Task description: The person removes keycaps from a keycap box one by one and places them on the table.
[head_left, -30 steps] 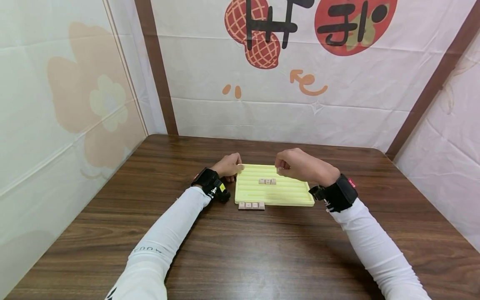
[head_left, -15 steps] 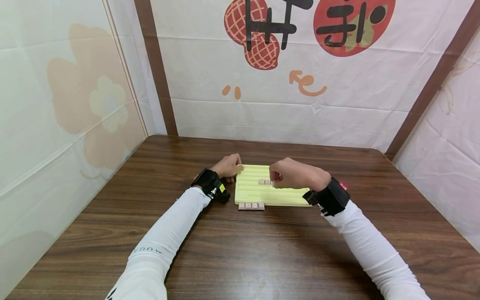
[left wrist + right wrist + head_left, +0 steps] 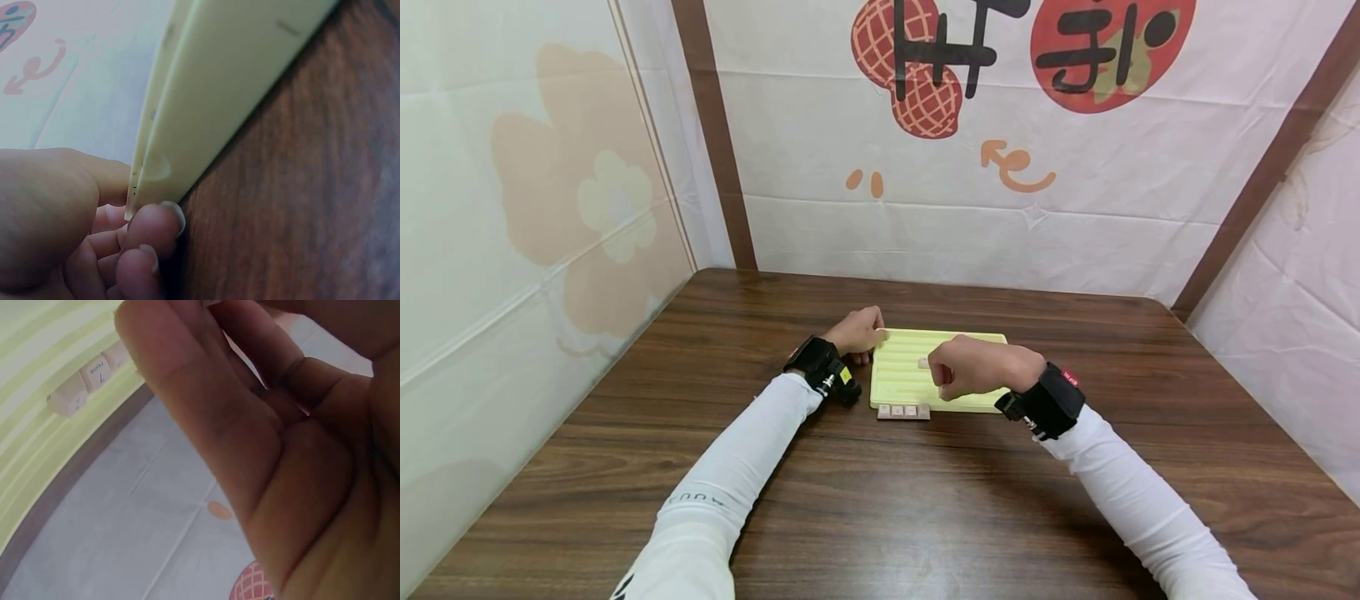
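A pale yellow ridged keycap tray (image 3: 897, 382) lies on the table. My left hand (image 3: 854, 331) holds its far left corner, with the thumb on the rim and fingertips (image 3: 153, 228) against the outer side wall. Over the tray's middle and front, my right hand (image 3: 973, 365) has curled fingers brought together with the thumb. Those fingertips are cut off in the right wrist view, so the small keycap between them is hidden now. Three pinkish keycaps (image 3: 97, 372) stand in a row on the tray, mostly covered by my right hand in the head view.
Several keycaps (image 3: 902, 412) line up on the table along the tray's front left edge. Brown wood-grain table (image 3: 865, 500) surrounds the tray. Behind the table hangs a printed white cloth (image 3: 880, 237), with another cloth (image 3: 572, 208) at the left.
My right hand has moved from the tray's back towards its front and slightly left. A keycap showed at its fingertips a second ago. My left hand has stayed on the corner.
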`<state>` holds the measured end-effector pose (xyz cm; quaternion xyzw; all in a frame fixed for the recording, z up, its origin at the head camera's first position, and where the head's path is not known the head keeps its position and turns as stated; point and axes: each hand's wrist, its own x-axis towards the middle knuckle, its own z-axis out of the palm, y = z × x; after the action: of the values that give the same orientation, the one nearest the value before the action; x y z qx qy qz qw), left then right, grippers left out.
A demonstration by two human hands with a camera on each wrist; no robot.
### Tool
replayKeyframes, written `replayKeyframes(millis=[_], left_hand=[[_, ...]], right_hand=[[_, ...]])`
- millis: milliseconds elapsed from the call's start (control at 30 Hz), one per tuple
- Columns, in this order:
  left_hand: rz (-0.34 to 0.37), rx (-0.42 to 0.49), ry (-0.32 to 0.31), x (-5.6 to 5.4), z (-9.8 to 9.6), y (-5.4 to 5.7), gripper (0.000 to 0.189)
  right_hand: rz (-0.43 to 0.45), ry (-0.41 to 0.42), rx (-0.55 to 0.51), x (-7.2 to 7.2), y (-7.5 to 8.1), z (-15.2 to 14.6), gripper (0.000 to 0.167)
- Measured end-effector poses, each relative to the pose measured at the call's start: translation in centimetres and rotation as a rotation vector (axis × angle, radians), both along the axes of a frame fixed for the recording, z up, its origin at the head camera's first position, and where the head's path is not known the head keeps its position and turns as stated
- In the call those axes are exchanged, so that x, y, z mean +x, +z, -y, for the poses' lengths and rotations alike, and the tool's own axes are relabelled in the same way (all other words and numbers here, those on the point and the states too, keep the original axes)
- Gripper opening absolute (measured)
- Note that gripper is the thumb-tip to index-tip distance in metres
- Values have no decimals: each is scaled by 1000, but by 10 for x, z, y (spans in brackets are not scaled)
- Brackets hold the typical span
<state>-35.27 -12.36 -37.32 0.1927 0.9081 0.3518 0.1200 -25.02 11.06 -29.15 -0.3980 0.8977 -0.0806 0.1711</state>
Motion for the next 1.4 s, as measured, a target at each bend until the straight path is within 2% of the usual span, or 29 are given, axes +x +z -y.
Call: replayKeyframes(millis=[133,333,600,1233,1333,1400], left_hand=[[-3,-15,2,1,-1,2,17],[0,-24,2,2,-1,4,18],[3,-25,5,2,-1,4,18],[4,-28,10,0,-1,1,17],[3,-27,13,0,-1,1,17],[4,-24,14,0,-1,1,17]], right_hand=[[16,6,27,-1,-4,4,12],[35,11,57,-2,-9,8,25],[22,-8,72,-1,-13,9,15],[36,-21,115,2,-17,15,15],[44,-25,121,2,-17,16,21],[41,-21,130,2,-19,17,32]])
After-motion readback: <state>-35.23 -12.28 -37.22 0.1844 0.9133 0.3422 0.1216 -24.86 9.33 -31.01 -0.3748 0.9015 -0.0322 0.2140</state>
